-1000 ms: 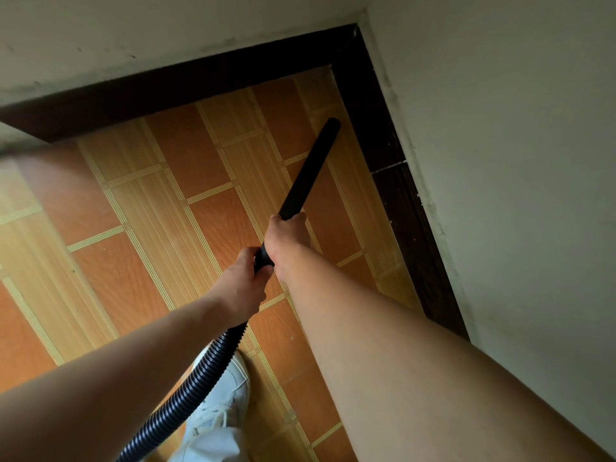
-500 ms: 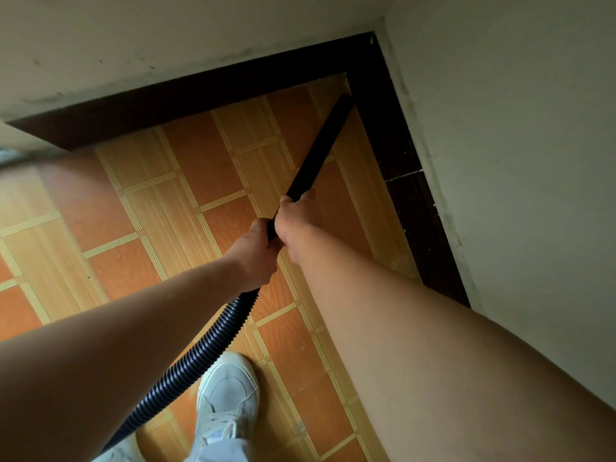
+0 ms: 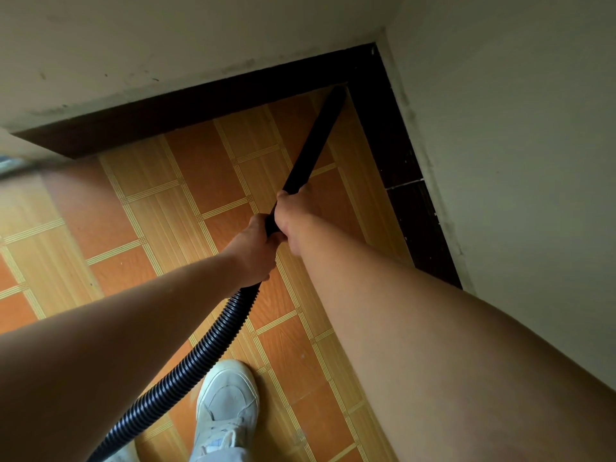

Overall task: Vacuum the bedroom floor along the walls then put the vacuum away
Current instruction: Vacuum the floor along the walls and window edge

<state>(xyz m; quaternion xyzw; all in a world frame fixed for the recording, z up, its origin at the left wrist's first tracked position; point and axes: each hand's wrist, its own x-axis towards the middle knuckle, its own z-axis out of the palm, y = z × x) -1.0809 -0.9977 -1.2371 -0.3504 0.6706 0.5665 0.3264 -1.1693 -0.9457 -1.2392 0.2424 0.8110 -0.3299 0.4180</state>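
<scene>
A black vacuum wand (image 3: 315, 138) slants up and to the right, and its tip touches the floor in the corner where the two dark skirting boards (image 3: 396, 155) meet. My right hand (image 3: 293, 215) grips the wand's lower end. Just behind it, my left hand (image 3: 255, 250) is closed around the joint where the ribbed black hose (image 3: 200, 358) begins. The hose curves down to the lower left edge of the view. The vacuum's body is out of sight.
Orange and tan tiles (image 3: 206, 175) cover the floor. Pale walls (image 3: 520, 155) close the corner on the far and right sides. My foot in a white shoe (image 3: 226, 405) stands on the tiles beside the hose.
Both hands have pushed the wand forward and to the right, so its tip went from the open tiles into the corner. My foot in the white shoe stepped forward.
</scene>
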